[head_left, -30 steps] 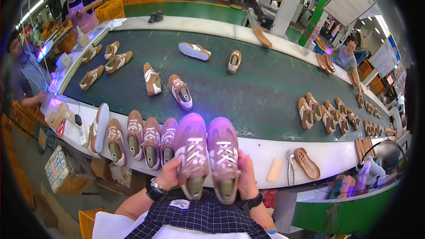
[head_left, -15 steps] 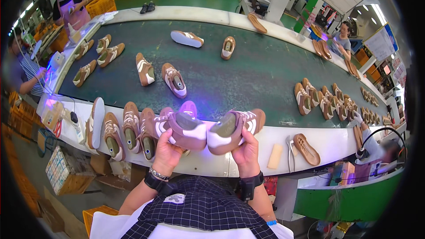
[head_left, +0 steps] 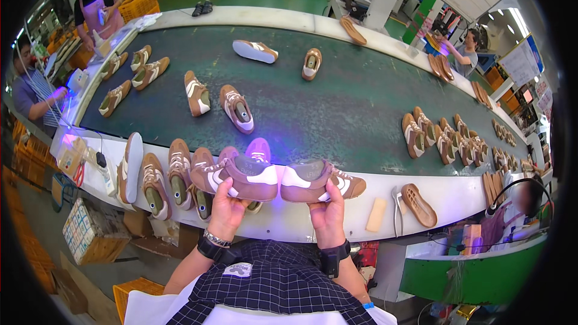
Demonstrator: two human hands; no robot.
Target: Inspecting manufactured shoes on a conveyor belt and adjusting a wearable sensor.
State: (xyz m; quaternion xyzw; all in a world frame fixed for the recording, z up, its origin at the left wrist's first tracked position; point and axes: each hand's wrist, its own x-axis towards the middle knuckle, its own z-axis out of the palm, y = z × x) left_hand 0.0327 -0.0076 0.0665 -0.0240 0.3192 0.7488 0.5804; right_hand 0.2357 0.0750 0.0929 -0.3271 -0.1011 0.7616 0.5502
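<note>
A broad green work surface (head_left: 337, 114) carries scattered brown-and-white sneakers, and over the white table (head_left: 289, 226) along its near edge a worker holds two more, heel to heel, toes pointing outward. The row of shoes (head_left: 151, 171) on the left crowds the left shoe (head_left: 241, 184); a careless swing of its toe could topple a neighbor or scuff both. The right shoe (head_left: 304, 185) has more room, but the white heels sit so close that contact is hard to rule out, and pressing them together might mark them. Farther right lie a loose sole (head_left: 418, 206) and pliers (head_left: 397, 209); a dropped shoe could be scratched on the metal. The left hand (head_left: 225, 216) and right hand (head_left: 329, 222) each grasp one shoe around midfoot, the fingers partly hidden beneath; should a thumb slip, the shoe would likely tip.
</note>
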